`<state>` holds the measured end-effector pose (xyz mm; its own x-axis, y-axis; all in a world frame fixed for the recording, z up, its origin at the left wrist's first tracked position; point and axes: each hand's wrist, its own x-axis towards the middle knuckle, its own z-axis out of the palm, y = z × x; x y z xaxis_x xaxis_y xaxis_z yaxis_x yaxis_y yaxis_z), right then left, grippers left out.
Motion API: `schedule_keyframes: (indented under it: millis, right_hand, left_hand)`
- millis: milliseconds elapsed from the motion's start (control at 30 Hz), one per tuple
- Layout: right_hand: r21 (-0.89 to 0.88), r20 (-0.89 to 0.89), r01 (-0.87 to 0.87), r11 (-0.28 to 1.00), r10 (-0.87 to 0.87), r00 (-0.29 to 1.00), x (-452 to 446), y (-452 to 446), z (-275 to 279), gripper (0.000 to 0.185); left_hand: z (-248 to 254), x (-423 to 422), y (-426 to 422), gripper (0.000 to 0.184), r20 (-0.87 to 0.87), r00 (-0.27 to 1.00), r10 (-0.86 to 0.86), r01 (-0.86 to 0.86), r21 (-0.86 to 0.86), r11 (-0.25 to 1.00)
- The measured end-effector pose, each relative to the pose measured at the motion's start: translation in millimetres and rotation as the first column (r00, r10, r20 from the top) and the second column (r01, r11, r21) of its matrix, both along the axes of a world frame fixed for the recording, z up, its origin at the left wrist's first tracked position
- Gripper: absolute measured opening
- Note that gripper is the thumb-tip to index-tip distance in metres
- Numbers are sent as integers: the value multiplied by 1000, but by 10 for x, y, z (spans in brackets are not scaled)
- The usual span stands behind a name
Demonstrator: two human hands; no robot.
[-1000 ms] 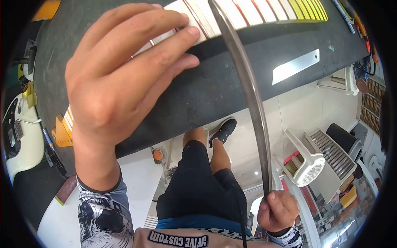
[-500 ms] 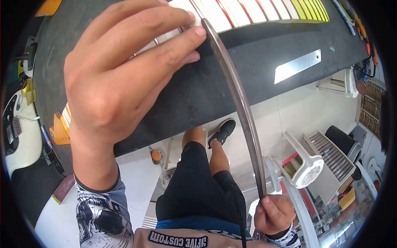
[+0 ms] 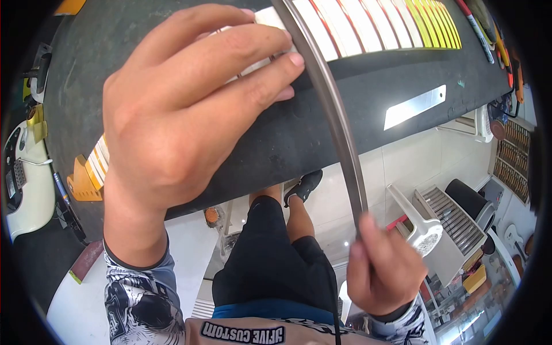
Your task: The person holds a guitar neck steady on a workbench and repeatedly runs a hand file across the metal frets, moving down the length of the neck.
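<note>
A guitar neck (image 3: 379, 29) lies across the dark bench, its fingerboard masked with white and yellow-green tape, the frets showing between the strips. My left hand (image 3: 172, 121) is closed over the neck, fingertips beside a long narrow metal file (image 3: 336, 118); its thumb is mostly hidden. My right hand (image 3: 388, 267) grips the file's near end, slightly blurred. The file slants over the neck, and its far end runs past the top of the view. An orange headstock (image 3: 84, 181) shows left of my left wrist.
A notched metal straightedge (image 3: 415, 107) lies on the dark bench mat (image 3: 270, 146). At the left are a cream guitar body (image 3: 34, 184) and a dark red block (image 3: 87, 261). Pens and tools line the far right edge. A white stool (image 3: 422, 227) stands on the floor.
My right hand has moved up and away from my body, pushing the file farther across the neck. My left hand has shifted slightly right and down in view.
</note>
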<state>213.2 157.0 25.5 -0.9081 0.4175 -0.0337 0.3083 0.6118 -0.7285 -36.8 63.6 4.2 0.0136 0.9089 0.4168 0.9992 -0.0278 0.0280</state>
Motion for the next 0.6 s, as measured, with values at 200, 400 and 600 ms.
schedule_keyframes:
  millis: [200,400,600]
  right_hand:
    - [51,-69,3,999,1,998,-535,122,-72,46]
    - [26,-20,-64,998,65,998,561,-91,-97,50]
    - [26,41,-60,998,58,997,811,-183,39,51]
  left_hand:
    - [-59,-36,-31,37,97,995,1,-5,41,999]
    - [-119,-68,-96,35,159,987,18,-29,66,997]
    - [-119,-78,-71,35,136,991,2,-13,81,997]
